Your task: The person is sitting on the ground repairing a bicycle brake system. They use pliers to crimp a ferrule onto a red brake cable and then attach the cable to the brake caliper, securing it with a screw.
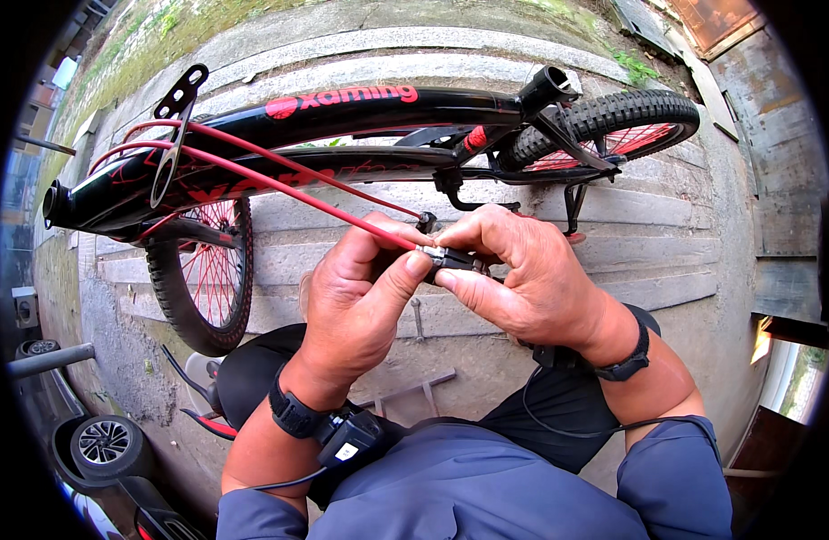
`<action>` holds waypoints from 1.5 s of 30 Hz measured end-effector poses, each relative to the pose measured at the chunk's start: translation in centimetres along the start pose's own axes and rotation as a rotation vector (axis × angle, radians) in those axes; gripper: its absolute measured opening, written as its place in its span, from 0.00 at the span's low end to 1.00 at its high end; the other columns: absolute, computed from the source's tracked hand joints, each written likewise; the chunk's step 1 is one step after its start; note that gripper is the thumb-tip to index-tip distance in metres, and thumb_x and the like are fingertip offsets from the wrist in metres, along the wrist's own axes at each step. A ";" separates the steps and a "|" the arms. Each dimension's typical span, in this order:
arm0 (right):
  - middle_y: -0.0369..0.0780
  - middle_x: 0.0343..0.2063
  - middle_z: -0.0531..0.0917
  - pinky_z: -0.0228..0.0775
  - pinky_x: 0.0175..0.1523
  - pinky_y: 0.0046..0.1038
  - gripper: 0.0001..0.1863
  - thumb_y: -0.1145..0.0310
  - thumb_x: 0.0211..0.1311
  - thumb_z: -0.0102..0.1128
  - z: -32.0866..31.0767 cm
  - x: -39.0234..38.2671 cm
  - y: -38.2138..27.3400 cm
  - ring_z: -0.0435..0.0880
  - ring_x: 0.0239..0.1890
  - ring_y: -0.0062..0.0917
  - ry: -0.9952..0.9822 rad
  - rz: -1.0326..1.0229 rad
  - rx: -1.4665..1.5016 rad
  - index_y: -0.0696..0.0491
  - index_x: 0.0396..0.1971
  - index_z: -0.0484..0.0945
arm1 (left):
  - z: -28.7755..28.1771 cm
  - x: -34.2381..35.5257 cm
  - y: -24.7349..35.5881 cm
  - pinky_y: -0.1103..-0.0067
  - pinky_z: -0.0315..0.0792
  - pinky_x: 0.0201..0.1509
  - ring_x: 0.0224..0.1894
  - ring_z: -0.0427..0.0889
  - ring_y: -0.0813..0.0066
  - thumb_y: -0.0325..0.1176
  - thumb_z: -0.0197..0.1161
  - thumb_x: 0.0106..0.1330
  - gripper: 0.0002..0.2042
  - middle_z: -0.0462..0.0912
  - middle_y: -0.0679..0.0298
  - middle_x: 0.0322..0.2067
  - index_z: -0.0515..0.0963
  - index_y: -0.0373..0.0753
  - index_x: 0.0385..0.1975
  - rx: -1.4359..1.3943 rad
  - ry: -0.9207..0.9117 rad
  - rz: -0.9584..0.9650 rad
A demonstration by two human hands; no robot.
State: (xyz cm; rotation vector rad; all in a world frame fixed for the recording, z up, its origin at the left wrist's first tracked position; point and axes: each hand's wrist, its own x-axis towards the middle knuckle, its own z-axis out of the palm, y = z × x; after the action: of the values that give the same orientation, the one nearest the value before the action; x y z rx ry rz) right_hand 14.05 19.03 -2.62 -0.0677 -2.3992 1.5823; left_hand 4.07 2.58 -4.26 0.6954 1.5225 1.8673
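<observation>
In front of my lap, both hands meet at the end of a red cable [293,192]. My left hand [356,292] pinches the cable's end by a small silver fitting [430,252], between thumb and fingers. My right hand [513,270] grips a small black metal part [457,260] against that fitting; its exact kind is partly hidden by the fingers. A second red cable [320,175] ends just beyond my hands in a black end piece [427,220]. Both cables run from the front of a black bicycle frame [342,112] with red markings.
The bicycle's front wheel [215,279] is at left, its rear wheel [612,130] at far right. A perforated metal bracket [182,92] sticks up at the frame's front. A spanner [418,319] and a metal frame piece [414,392] lie on the ground. A car [104,450] stands lower left.
</observation>
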 end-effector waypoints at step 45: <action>0.47 0.51 0.76 0.69 0.56 0.37 0.28 0.70 0.48 0.69 1.5 0.1 2.1 0.76 0.54 0.43 -0.122 -0.171 -0.059 0.54 0.51 0.70 | -1.2 0.0 0.6 0.85 0.68 0.46 0.39 0.72 0.85 0.27 0.60 0.69 0.06 0.75 0.69 0.37 0.75 0.35 0.42 -0.157 -0.102 0.036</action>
State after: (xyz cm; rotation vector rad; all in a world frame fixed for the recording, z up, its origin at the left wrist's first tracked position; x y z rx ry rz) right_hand 13.33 18.57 -5.05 0.2229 -2.4678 1.4784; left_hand 3.15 1.74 -3.91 0.7374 1.2913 1.9239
